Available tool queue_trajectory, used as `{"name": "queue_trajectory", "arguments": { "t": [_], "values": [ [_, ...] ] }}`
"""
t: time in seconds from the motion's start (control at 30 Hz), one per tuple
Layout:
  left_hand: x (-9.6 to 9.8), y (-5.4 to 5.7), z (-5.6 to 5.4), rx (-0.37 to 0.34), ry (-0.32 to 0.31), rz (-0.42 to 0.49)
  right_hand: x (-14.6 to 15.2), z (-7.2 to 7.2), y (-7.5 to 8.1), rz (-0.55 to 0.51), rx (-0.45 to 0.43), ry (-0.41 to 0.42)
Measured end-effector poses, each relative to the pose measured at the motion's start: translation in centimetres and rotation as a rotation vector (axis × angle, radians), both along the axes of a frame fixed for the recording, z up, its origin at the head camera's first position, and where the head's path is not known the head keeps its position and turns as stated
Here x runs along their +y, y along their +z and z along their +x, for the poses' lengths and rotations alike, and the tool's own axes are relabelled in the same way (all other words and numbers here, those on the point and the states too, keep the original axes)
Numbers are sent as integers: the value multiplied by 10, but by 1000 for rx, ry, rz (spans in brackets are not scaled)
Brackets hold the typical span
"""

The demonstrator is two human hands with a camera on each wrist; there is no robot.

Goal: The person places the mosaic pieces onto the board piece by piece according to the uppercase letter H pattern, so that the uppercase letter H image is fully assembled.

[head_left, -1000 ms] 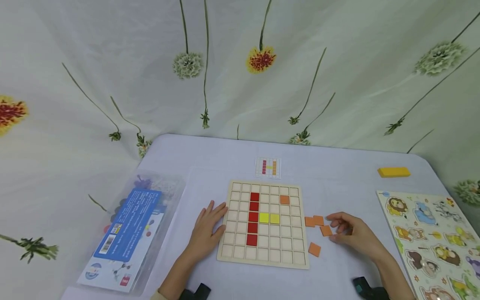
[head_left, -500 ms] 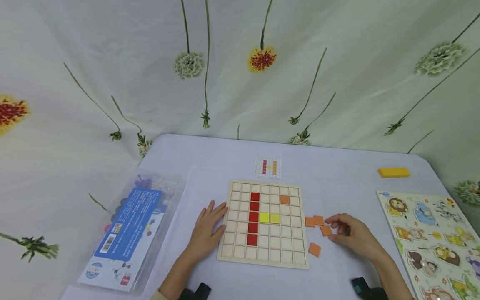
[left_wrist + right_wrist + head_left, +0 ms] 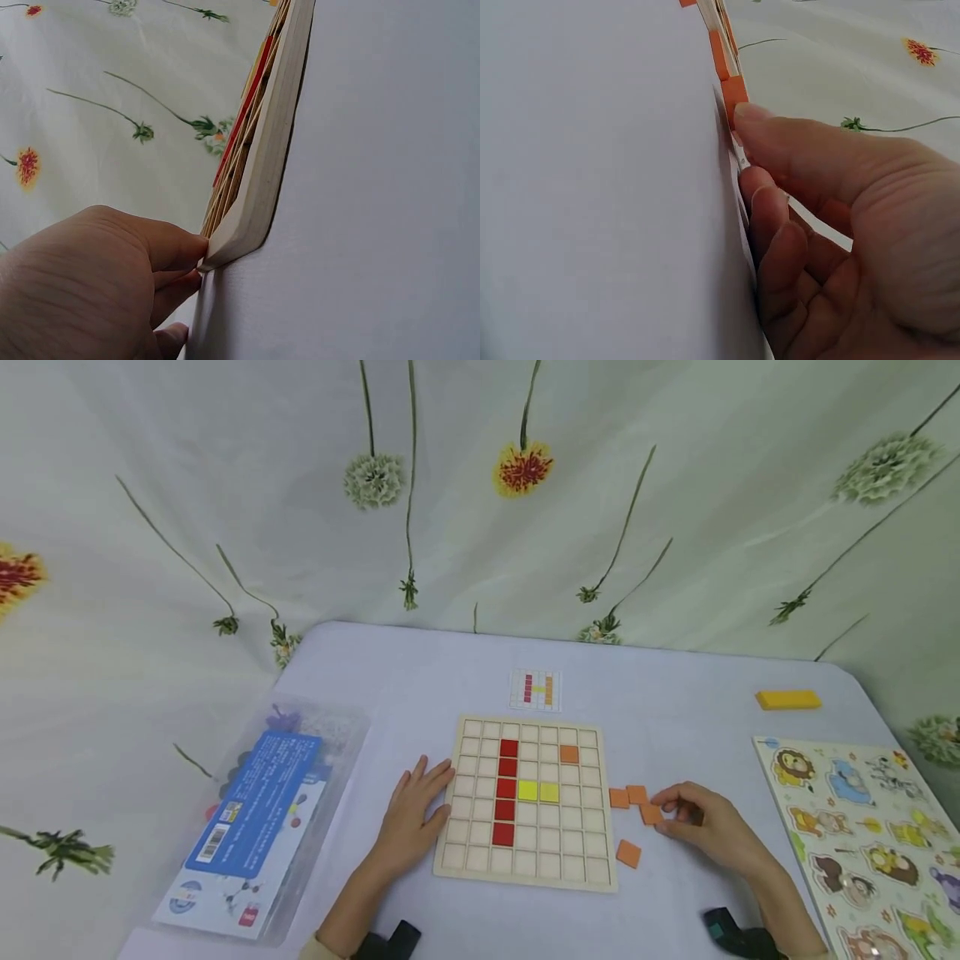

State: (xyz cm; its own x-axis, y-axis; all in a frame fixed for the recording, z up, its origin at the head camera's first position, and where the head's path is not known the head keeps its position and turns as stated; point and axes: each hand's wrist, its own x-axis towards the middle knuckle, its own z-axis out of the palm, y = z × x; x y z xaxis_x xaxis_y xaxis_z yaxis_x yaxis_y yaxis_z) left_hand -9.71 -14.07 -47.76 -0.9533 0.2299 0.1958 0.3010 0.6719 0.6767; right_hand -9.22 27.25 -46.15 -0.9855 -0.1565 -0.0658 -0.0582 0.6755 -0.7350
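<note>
A wooden grid board (image 3: 517, 867) lies flat on the table with a column of red tiles (image 3: 505, 810), two yellow tiles (image 3: 538, 791) and one orange tile (image 3: 569, 754) in its cells. My left hand (image 3: 411, 822) rests along the board's left edge, fingers spread and fairly straight; in the left wrist view, fingertips touch the board's corner (image 3: 238, 236). Right of the board lie several loose orange tiles (image 3: 628, 853). My right hand (image 3: 708, 825) pinches the nearest orange tile (image 3: 733, 90) at its edge, thumb on it in the right wrist view; the index fingertip's contact is partly hidden there.
A small pattern card (image 3: 536, 690) lies behind the board. At the left is a clear plastic case (image 3: 337, 777) with a blue-and-white sheet (image 3: 258, 802). A yellow block (image 3: 788, 700) and an animal puzzle board (image 3: 825, 868) sit at the right.
My right index finger and thumb have closed in on the nearest orange tile. The left hand keeps its place by the board. The head view has tilted slightly.
</note>
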Motion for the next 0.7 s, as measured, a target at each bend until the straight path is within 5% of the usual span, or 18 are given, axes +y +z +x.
{"name": "queue_trajectory", "arguments": {
  "t": [0.47,0.7],
  "values": [
    [0,-1,-1,5,-2,4,-3,-14,33,-24,161,-78],
    [1,0,-2,10,0,-2,-15,-25,51,1,142,-101]
  ]
}}
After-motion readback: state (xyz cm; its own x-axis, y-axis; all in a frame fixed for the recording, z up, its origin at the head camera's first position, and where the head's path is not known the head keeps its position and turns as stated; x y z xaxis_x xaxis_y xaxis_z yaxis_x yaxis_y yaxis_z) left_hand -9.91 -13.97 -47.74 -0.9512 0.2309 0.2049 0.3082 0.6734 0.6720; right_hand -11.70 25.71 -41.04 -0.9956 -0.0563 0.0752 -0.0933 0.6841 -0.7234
